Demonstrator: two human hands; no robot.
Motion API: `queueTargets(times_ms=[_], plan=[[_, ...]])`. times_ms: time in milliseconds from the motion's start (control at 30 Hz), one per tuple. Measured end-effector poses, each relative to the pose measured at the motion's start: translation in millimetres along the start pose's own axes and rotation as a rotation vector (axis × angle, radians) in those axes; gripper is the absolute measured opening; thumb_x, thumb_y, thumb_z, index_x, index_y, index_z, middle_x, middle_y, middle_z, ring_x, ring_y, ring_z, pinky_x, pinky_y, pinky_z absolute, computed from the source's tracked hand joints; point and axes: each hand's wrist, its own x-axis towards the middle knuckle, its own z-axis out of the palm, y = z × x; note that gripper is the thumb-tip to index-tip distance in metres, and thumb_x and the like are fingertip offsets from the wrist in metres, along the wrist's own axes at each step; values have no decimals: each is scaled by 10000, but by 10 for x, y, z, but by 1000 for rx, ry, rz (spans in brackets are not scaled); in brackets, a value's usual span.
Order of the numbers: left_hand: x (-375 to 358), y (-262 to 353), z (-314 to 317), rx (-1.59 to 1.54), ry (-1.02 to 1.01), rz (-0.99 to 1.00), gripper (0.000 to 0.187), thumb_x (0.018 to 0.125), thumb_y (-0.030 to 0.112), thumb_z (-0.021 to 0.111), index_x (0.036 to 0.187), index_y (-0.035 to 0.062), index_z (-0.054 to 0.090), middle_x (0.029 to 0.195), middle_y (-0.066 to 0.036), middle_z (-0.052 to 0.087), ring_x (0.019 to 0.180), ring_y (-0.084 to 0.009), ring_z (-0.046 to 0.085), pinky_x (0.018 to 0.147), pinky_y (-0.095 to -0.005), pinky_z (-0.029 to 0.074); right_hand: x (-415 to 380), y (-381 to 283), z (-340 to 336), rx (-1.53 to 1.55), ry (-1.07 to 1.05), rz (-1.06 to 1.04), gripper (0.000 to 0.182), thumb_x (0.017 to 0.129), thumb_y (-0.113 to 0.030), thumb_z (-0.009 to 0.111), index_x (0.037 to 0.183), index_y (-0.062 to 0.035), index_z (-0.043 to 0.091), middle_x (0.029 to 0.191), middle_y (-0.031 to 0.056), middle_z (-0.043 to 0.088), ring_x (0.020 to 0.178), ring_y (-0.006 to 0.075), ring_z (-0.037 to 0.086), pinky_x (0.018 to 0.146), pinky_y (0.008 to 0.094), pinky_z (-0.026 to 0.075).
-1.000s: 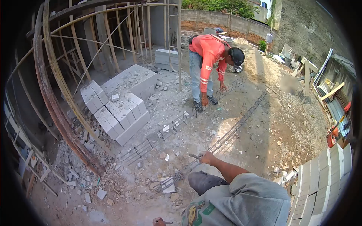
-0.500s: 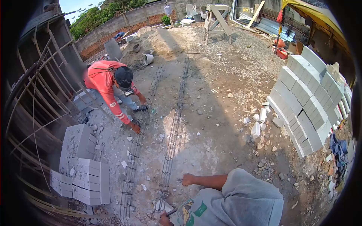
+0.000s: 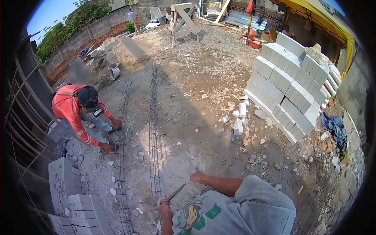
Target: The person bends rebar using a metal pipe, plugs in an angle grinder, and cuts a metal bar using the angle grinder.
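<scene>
My left hand (image 3: 162, 203), low in the view, is closed around a long dark hand tool (image 3: 176, 192) whose exact kind I cannot make out. Its free end points up and to the right, in front of my grey shirt. My right hand (image 3: 197, 176) is held out ahead of my body with the fingers curled; whatever may be in them is hidden. Left of both hands, a long steel rebar cage (image 3: 154, 145) lies on the ground. A second rebar cage (image 3: 120, 172) runs beside it, farther left, where a co-worker (image 3: 80, 113) in a red top bends with both hands at it.
Grey blocks are stacked at right (image 3: 286, 86) and lower left (image 3: 84, 211). Broken block pieces (image 3: 238, 126) litter the ground. A wooden trestle (image 3: 184, 24), sand pile (image 3: 127, 51) and buckets (image 3: 114, 73) stand farther back. Bamboo poles (image 3: 29, 129) line the left side.
The view has swung right, so the scene sits farther left. My left hand has come up, bringing the dark tool into fuller view. The co-worker stays bent at the far cage.
</scene>
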Motion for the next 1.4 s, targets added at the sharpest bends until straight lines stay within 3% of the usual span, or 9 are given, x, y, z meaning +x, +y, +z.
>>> queueTargets(times_ms=[200,333,567,733,800,1033,1133,1200,1400], plan=[[-20,-147,51,102,-84,-119,105,800,31,572,867,107,601,1063,-36,639,831,-141,570,672,-296,478,-373,34,154,110,-156,130,199,715,-291,610,825,-154,703,804,106,687,777,318,664,683,433,521],[2,-459,-337,119,-86,-140,98,771,49,588,845,112,604,960,-43,644,777,-146,571,627,-300,470,-417,-25,693,24,-287,85,246,736,-292,612,935,-188,710,843,79,698,851,290,664,730,413,521],[-67,-196,-719,83,126,-275,70,762,66,600,831,78,608,767,-36,583,711,-141,559,569,-276,439,-284,-346,736,207,-363,24,190,710,-258,649,827,-112,677,831,113,680,806,319,654,677,442,513],[231,-107,-897,124,159,-142,52,778,48,612,828,61,601,753,-37,579,623,-135,540,470,-254,406,-17,-404,619,205,-225,33,137,707,-223,649,777,-109,676,817,110,685,778,312,665,663,428,525],[348,-31,-892,128,139,-73,53,779,40,613,826,62,600,754,-40,580,602,-139,533,468,-247,403,82,-440,396,34,-237,8,123,708,-217,647,764,-112,677,817,114,686,768,315,667,651,428,528],[672,198,-770,16,105,36,50,776,33,617,819,48,597,773,-40,585,664,-134,541,555,-267,439,379,-231,396,-87,-266,28,211,765,-288,577,897,-156,675,802,68,688,830,300,661,698,443,526],[776,165,-758,29,92,50,63,768,28,618,829,31,604,785,-43,588,724,-143,552,660,-273,451,321,-281,405,102,-183,137,141,659,-191,707,766,-100,698,826,110,692,782,325,667,659,431,539],[839,112,-770,68,107,32,80,763,27,621,841,22,610,797,-45,591,762,-151,559,722,-273,445,277,-349,429,-2,-201,52,154,668,-214,708,765,-95,697,835,114,691,795,325,666,667,437,536],[693,-61,-778,122,17,-16,101,761,37,621,861,37,624,852,-49,607,776,-159,572,695,-276,453,24,-495,633,38,-269,-54,228,667,-272,709,818,-102,697,852,123,688,826,331,659,703,447,526]])
